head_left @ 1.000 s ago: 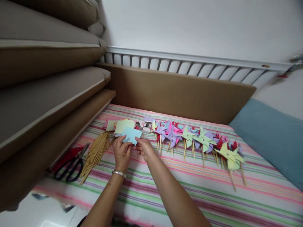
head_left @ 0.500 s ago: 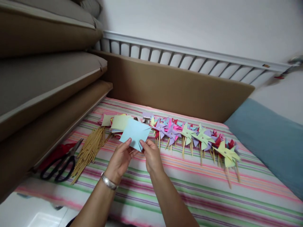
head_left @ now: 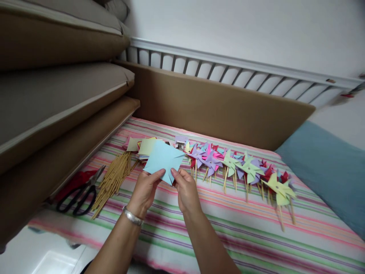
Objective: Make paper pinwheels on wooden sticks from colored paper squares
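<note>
A light blue square of paper [head_left: 164,159], slit inward from its corners, is held up over the striped cloth. My left hand [head_left: 146,187] pinches its lower left edge, thumb on top. My right hand [head_left: 184,186] grips the sheet near its lower corner, beside a slit. Just behind the sheet lies a stack of pale yellow and other coloured paper squares [head_left: 146,147], partly covered by it. Left of my hands rests a bundle of thin wooden sticks [head_left: 114,177]. Finished paper pinwheels on sticks [head_left: 211,161] stretch in a row to the right.
Black-handled scissors [head_left: 81,196] lie at the left by something red [head_left: 75,182]. Stacked cushions [head_left: 65,91] rise along the left side. A brown board [head_left: 211,108] stands against a grey slatted rail at the back, and a blue panel [head_left: 325,171] borders the right.
The view has shifted slightly, so the surroundings sit farther right. My left thumb has slid inward along the paper's lower edge, and the sheet now faces me more squarely.
</note>
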Available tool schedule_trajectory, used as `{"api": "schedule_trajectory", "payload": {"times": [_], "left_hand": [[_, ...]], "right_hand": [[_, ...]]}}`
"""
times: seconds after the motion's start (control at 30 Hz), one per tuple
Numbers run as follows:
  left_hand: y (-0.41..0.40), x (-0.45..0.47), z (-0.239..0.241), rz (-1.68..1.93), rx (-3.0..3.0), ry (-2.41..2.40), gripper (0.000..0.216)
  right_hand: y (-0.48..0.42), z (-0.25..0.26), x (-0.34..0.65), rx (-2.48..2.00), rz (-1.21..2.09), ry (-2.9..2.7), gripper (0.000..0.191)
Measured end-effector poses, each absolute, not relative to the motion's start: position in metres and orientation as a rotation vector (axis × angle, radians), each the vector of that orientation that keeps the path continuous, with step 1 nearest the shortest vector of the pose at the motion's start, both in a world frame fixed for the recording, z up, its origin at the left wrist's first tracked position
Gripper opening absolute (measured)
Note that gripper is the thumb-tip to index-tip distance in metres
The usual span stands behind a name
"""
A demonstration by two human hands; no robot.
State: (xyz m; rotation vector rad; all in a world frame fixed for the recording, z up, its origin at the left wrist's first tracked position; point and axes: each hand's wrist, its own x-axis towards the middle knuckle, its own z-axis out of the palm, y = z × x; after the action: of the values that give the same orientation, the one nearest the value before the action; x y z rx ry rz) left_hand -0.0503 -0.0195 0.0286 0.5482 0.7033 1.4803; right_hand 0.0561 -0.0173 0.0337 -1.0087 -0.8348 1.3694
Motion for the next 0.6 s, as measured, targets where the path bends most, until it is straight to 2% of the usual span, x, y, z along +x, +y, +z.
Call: {"api": "schedule_trajectory", "payload": {"times": [0.27,0.47,0.6], "left_hand": [[-0.019,-0.049,0.028,1.501,0.496,0.713,0.025],[-0.02,-0.044,0.032,1.624,0.45,0.799,0.022],[-0.027,-0.057,0.052,1.81,0.516,0.832,0.024]], "right_hand": [[-0.018,0.031,0.053,-1.023,1.35,-0.883,0.028],[-0.021,0.023,0.053,-1.061,1.302,-0.964,0.025],[-0.021,0.013,0.055,-1.099,1.289,-1.001,0.019]]}}
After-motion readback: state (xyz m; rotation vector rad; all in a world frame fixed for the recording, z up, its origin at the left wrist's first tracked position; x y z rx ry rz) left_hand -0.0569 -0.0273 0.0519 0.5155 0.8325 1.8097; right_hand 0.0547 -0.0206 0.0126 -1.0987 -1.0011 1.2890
